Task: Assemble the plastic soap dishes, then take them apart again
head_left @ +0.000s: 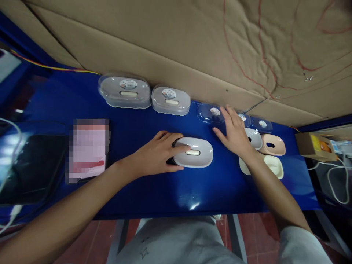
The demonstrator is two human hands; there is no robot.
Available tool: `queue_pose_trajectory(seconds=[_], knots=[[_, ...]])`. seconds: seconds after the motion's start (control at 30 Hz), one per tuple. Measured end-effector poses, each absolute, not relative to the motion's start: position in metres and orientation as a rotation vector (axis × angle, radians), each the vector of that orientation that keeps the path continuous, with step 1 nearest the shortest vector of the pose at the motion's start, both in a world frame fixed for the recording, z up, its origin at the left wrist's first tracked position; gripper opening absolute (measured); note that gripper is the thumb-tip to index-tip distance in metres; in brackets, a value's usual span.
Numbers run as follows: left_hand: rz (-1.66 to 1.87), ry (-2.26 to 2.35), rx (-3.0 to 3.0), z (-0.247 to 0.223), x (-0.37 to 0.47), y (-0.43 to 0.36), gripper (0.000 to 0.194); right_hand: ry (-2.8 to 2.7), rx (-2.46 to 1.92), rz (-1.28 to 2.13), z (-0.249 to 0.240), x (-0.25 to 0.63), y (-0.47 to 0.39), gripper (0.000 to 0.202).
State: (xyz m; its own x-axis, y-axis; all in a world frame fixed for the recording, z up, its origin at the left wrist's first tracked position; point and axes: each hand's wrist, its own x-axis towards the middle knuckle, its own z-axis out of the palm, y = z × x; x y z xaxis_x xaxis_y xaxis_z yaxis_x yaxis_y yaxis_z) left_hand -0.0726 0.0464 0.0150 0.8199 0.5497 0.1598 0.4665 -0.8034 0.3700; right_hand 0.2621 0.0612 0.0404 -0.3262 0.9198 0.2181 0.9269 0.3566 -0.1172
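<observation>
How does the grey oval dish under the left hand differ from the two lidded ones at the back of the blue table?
The bare grey oval plastic dish has no cover; the two grey dishes under clear plastic lids are covered and carry round stickers. The left hand rests on the bare dish, fingers on its top; the lidded pair stand untouched by the cardboard wall. All share the oval shape and central slot.

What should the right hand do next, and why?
Probably close the right hand on the clear lid under its fingertips and bring it over to the grey base. The left hand steadies that base, which has no cover, while two covered units stand at the back.
</observation>
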Motion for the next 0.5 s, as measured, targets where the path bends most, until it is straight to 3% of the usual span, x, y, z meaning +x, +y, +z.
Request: queue_pose_trajectory(seconds=[0.17,0.5], knots=[[0.355,0.81,2.564,0.016,-0.073,0.041,0.109,-2.515,-1.661,-0.016,0.032,0.269,0.069,0.066],[0.337,0.981,2.406,0.015,-0.067,0.042,0.124,-2.257,-1.521,0.151,0.042,0.27,0.053,0.068]])
